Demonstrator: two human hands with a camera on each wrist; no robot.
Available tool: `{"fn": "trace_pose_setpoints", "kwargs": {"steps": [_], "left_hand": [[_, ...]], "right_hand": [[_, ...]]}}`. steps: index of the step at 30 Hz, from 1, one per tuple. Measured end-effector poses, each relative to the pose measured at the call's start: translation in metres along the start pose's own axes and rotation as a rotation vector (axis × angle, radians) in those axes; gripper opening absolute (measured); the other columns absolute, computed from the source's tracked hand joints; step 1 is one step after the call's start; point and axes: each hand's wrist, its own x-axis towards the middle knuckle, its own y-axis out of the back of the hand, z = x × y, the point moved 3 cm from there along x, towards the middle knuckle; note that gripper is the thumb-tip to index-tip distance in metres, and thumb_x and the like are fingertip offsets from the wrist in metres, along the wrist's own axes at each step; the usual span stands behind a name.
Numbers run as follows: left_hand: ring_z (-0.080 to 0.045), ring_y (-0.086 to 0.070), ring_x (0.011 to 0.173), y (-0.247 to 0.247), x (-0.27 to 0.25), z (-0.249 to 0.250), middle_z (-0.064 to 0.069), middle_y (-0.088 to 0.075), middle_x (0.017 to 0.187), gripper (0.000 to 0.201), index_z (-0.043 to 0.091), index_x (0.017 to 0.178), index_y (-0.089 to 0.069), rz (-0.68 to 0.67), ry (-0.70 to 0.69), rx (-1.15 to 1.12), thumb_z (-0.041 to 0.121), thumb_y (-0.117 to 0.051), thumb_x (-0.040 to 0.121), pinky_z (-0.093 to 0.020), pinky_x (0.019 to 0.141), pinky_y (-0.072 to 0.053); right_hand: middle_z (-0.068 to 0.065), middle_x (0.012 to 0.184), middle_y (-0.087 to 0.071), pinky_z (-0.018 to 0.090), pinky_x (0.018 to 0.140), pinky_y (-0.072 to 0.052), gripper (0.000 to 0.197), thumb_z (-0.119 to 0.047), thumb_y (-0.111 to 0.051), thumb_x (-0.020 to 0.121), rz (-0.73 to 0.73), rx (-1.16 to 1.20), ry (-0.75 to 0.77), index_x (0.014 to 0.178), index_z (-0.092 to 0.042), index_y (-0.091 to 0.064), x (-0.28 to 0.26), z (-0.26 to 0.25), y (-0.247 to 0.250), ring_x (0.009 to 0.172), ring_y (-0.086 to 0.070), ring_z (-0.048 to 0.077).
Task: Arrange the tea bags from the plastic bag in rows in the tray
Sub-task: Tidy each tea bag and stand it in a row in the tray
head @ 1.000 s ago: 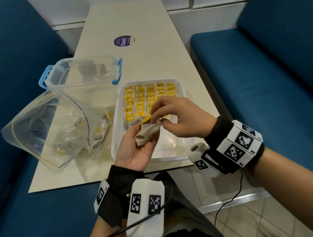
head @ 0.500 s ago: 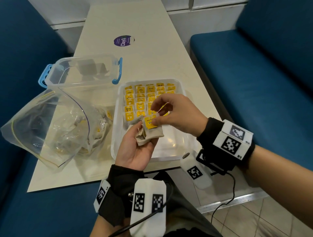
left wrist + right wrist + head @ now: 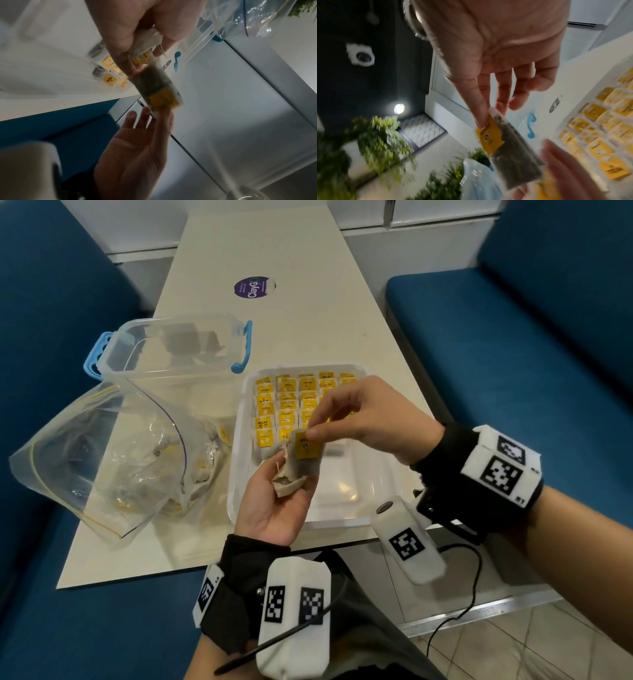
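Note:
My left hand point(image 3: 291, 475) lies palm up over the near-left part of the white tray point(image 3: 352, 484) and holds a small bundle of tea bags point(image 3: 286, 479). From that bundle my right hand point(image 3: 312, 433) pinches one tea bag point(image 3: 306, 453) by its top, its yellow tag facing up. The left wrist view shows the same tea bag point(image 3: 159, 93) stretched between the bundle point(image 3: 147, 39) and my right hand's fingers point(image 3: 150, 115). Rows of yellow-tagged tea bags point(image 3: 284, 409) fill the tray's far part. The clear plastic bag point(image 3: 113, 460), with more tea bags inside, lies left of the tray.
A clear lidded container with blue handles point(image 3: 171, 350) stands behind the plastic bag. A purple sticker point(image 3: 253, 287) marks the far table top. Blue benches point(image 3: 513, 354) flank the narrow table, whose near edge runs just under the tray. The tray's near half is bare.
My right hand has drawn one tea bag out of the bundle in my left hand and turned its yellow tag up. My left hand has stayed in place.

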Motion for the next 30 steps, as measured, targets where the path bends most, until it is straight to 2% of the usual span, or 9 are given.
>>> {"fn": "trace_pose_setpoints", "kwargs": {"steps": [3,6,8,13,17,19,21,25,30], "left_hand": [[-0.026,-0.059,0.102,0.002,0.0,0.0,-0.02,-0.06,0.114,0.025,0.003,0.114,-0.057,0.008,0.011,-0.042,0.007,-0.043,0.093,-0.037,0.079,-0.053],[-0.029,-0.061,0.091,-0.001,-0.003,-0.002,-0.025,-0.064,0.093,0.02,-0.003,0.099,-0.059,-0.005,0.052,-0.116,0.007,-0.043,0.095,-0.036,0.072,-0.057],[-0.029,-0.06,0.093,-0.001,-0.004,-0.001,-0.022,-0.063,0.094,0.02,-0.003,0.093,-0.06,0.009,0.048,-0.13,0.007,-0.044,0.096,-0.037,0.069,-0.058],[-0.028,-0.061,0.089,0.003,-0.006,0.001,-0.022,-0.063,0.09,0.022,-0.001,0.09,-0.062,0.035,0.052,-0.093,0.011,-0.044,0.097,-0.035,0.068,-0.059],[-0.028,-0.061,0.09,0.004,-0.008,0.002,-0.021,-0.065,0.085,0.021,-0.001,0.091,-0.061,0.036,0.029,-0.073,0.009,-0.044,0.097,-0.034,0.068,-0.059],[-0.028,-0.061,0.091,0.005,-0.008,0.003,-0.021,-0.065,0.085,0.02,-0.001,0.092,-0.061,0.042,0.022,-0.077,0.009,-0.044,0.096,-0.035,0.069,-0.058],[-0.028,-0.06,0.091,0.006,-0.008,0.004,-0.02,-0.066,0.08,0.02,-0.001,0.091,-0.061,0.052,0.017,-0.073,0.009,-0.044,0.096,-0.034,0.07,-0.058],[-0.027,-0.061,0.087,0.008,-0.009,0.005,-0.019,-0.066,0.077,0.021,0.001,0.091,-0.061,0.063,0.018,-0.066,0.011,-0.043,0.096,-0.032,0.071,-0.057],[-0.023,-0.06,0.084,0.011,-0.01,0.005,-0.018,-0.066,0.075,0.023,0.001,0.089,-0.061,0.075,0.021,-0.064,0.012,-0.043,0.097,-0.027,0.07,-0.057]], "right_hand": [[-0.003,0.065,-0.06,0.011,0.06,-0.044,0.018,-0.003,-0.073,0.074,0.035,-0.017,0.033,0.065,-0.016,-0.064,0.002,-0.009,0.008,0.059,-0.051,0.0],[-0.002,0.065,-0.061,0.009,0.059,-0.045,0.017,0.001,-0.072,0.074,0.017,0.025,0.037,0.066,-0.012,-0.064,0.004,-0.014,0.013,0.055,-0.054,-0.004],[-0.005,0.063,-0.061,0.007,0.058,-0.043,0.017,-0.001,-0.072,0.074,0.067,-0.032,0.048,0.065,-0.013,-0.064,0.006,-0.014,0.019,0.053,-0.051,-0.005],[0.0,0.068,-0.062,0.012,0.053,-0.043,0.015,-0.004,-0.068,0.08,0.078,-0.059,0.025,0.071,-0.015,-0.063,0.011,-0.004,0.027,0.056,-0.051,0.003],[0.007,0.067,-0.059,0.016,0.044,-0.038,0.012,-0.009,-0.061,0.087,0.035,-0.074,-0.024,0.079,-0.016,-0.056,0.012,0.008,0.031,0.044,-0.044,0.01],[0.001,0.058,-0.06,0.018,0.04,-0.04,0.011,-0.01,-0.053,0.092,0.008,-0.073,-0.06,0.084,-0.016,-0.051,0.013,0.016,0.032,0.038,-0.049,0.009],[-0.003,0.056,-0.061,0.02,0.04,-0.046,0.014,-0.009,-0.047,0.095,0.017,-0.106,-0.078,0.084,-0.017,-0.046,0.016,0.026,0.034,0.045,-0.06,0.01],[0.007,0.074,-0.058,0.025,0.051,-0.055,0.014,0.001,-0.046,0.092,0.051,-0.225,-0.18,0.092,-0.012,-0.047,0.026,0.053,0.04,0.064,-0.066,0.018],[0.0,0.082,-0.051,0.024,0.062,-0.04,0.012,-0.005,-0.054,0.083,0.015,-0.701,-0.255,0.09,-0.014,-0.048,0.04,0.073,0.043,0.082,-0.05,0.019]]}}
